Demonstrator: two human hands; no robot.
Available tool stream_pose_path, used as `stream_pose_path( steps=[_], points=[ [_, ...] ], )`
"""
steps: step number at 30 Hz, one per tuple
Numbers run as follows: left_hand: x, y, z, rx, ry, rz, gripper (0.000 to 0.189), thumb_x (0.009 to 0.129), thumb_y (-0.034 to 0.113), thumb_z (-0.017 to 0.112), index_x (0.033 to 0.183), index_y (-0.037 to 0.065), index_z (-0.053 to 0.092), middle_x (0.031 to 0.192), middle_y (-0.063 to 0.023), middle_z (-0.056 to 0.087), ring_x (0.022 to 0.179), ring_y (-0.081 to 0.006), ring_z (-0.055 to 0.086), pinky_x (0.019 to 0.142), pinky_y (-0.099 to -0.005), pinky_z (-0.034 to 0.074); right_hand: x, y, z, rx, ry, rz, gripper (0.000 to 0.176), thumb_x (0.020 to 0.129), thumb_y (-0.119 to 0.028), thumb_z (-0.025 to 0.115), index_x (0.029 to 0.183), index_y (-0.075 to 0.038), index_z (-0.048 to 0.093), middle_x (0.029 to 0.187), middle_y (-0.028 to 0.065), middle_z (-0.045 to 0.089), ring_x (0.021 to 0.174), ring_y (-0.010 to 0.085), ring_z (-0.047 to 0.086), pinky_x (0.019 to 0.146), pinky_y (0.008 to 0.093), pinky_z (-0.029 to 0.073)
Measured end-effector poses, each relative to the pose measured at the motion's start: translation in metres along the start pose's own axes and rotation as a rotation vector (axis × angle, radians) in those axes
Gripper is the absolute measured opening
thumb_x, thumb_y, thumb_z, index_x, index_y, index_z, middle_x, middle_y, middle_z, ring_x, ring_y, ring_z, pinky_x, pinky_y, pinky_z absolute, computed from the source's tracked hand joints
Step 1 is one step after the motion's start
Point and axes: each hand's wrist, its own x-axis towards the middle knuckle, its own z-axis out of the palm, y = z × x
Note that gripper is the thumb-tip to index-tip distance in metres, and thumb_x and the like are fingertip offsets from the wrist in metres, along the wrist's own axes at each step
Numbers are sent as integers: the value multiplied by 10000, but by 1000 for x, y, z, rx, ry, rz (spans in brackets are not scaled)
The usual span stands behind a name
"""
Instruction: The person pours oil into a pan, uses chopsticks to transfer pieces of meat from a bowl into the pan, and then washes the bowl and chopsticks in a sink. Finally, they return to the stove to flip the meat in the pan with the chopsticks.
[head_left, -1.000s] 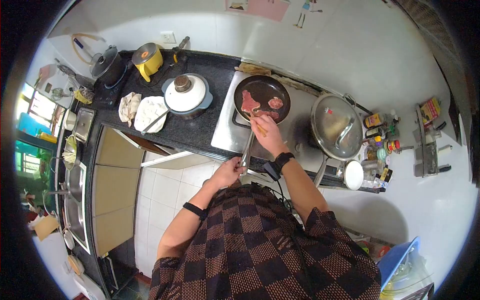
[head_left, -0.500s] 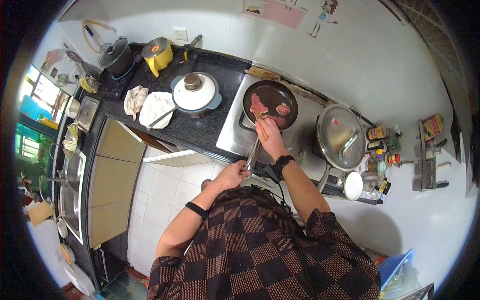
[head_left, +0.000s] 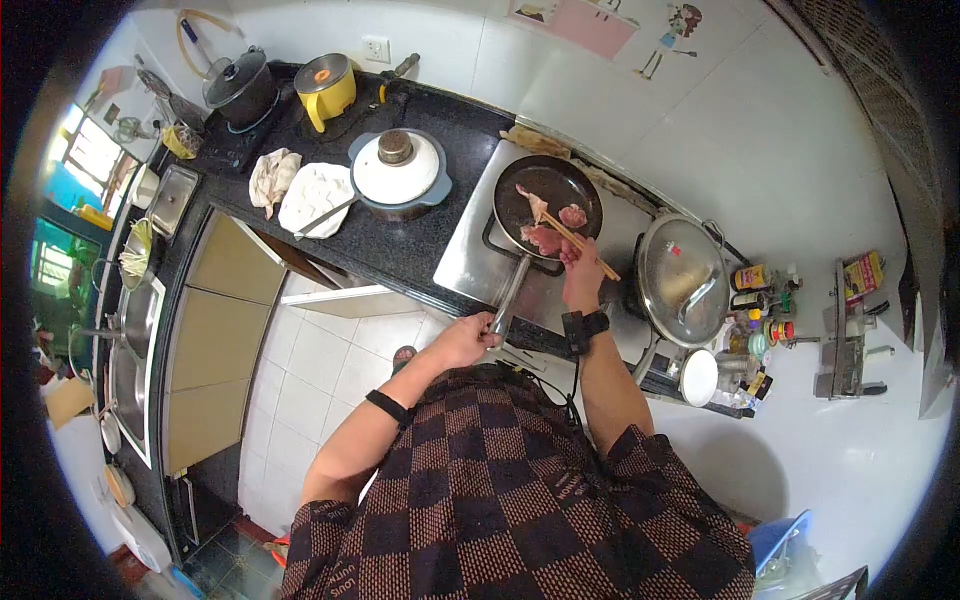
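Pan handle [head_left: 508, 295] vanishes into left hand [head_left: 465, 340]; right hand [head_left: 580, 275] grips chopsticks [head_left: 582, 245].

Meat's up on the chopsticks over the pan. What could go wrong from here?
1. The meat slice hangs from the chopsticks in the right hand; it may slip and splatter into the frying pan.
2. The left hand grips the pan handle; a tug could slide the pan off its burner.

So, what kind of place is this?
Most likely a home kitchen: a frying pan of meat on a stove, a sink in the counter, and sauce bottles.
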Motion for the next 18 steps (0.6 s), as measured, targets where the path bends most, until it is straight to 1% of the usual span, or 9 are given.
stream_pose_path(
  steps=[1, 2, 4, 11, 17, 18],
  points=[
    [-1, 1, -1, 66, 20, 20, 303, 979, 196, 645, 1197, -8, 599, 859, -116, 699, 686, -196, 667, 659, -365, 527, 0, 0, -3, 28, 7, 11, 377, 1080, -322, 453, 1189, -5, 623, 958, 70, 688, 876, 150, 651, 804, 292, 504],
    [-1, 2, -1, 62, 19, 19, 303, 979, 196, 645, 1197, -8, 599, 859, -116, 699, 686, -196, 667, 659, -365, 527, 1, 1, -5, 25, 8, 12, 377, 1080, -322, 453, 1189, -5, 623, 958, 70, 688, 876, 150, 651, 804, 292, 504],
    [-1, 5, -3, 11, -9, -8, 283, 977, 197, 647, 1172, -3, 601, 846, -113, 691, 695, -196, 663, 658, -366, 520, 2, 0, -7, 94, -3, 56, 369, 1081, -311, 448, 1212, -6, 608, 1030, 81, 673, 939, 165, 647, 836, 312, 507],
    [-2, 3, -2, 9, 2, -9, 283, 979, 202, 643, 1174, 2, 599, 808, -100, 666, 675, -193, 648, 642, -371, 514, 4, -1, -9, 135, 0, 83, 363, 1080, -307, 447, 1219, -9, 602, 1053, 86, 675, 960, 169, 654, 866, 325, 516],
    [1, -1, -1, 51, 1, 5, 310, 975, 218, 642, 1199, 7, 599, 823, -118, 675, 702, -215, 656, 663, -383, 518, 0, -5, -5, 100, -6, 62, 355, 1073, -319, 476, 1188, -19, 627, 1065, 74, 692, 968, 157, 673, 844, 313, 523],
    [1, -2, -1, 64, 10, 12, 313, 973, 219, 644, 1200, 8, 597, 830, -123, 679, 709, -222, 659, 672, -387, 519, -1, -6, -2, 59, -12, 41, 359, 1071, -328, 484, 1183, -20, 631, 1050, 73, 695, 949, 154, 673, 834, 309, 524]
  ],
)
